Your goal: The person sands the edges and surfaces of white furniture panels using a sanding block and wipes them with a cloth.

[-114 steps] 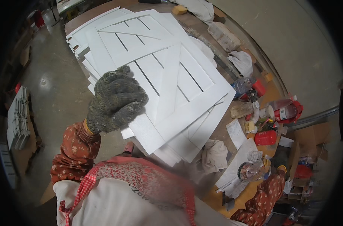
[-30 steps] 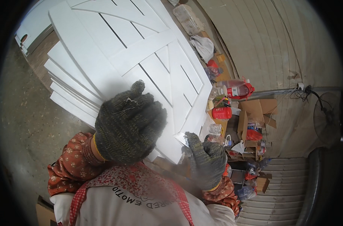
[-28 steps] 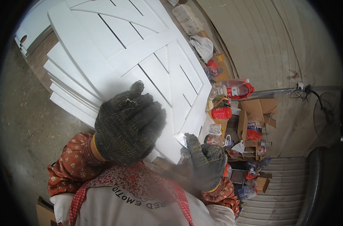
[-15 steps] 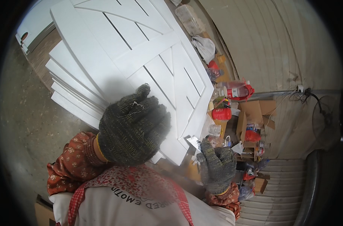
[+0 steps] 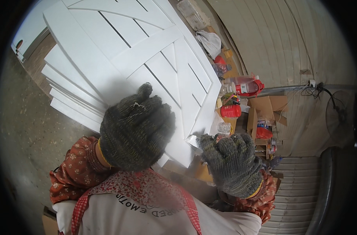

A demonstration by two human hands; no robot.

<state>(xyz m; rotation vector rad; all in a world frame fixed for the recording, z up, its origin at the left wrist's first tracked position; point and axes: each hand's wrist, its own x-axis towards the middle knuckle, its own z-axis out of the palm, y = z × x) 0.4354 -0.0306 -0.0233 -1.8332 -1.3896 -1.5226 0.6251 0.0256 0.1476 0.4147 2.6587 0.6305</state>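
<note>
Head view, looking down. A stack of large white painted board panels with raised diagonal and straight battens (image 5: 119, 51) fills the upper left and middle, their near edges stepped one beyond another toward the concrete floor (image 5: 25, 129) on the left. The stack lies on a wooden worktop (image 5: 204, 172), whose bare brown surface shows only at the near right corner and along the right edge.

The left hand (image 5: 136, 127), in a dark grey knitted work glove with a yellow cuff, is raised over the near part of the top panel, back toward the camera, fingers curled loosely inward and one finger standing up; whether it touches the panel or holds anything cannot be told. Its forearm, in a rust-red flowered sleeve (image 5: 74, 172), enters from the lower left.

The right hand (image 5: 231, 164), in a matching glove, is curled into a fist at the near right corner of the stack, knuckles up; a small white scrap (image 5: 195, 141) shows at its fingertips, but whether the fingers pinch it cannot be told.

Along the right edge of the worktop lie smaller things: a crumpled grey cloth (image 5: 209, 41), a red and white container lying on its side (image 5: 247, 87), a red can (image 5: 230, 111) and a clear plastic jar (image 5: 224, 127). Open cardboard boxes (image 5: 266, 107) stand beyond them beside the corrugated wall (image 5: 272, 43).
</note>
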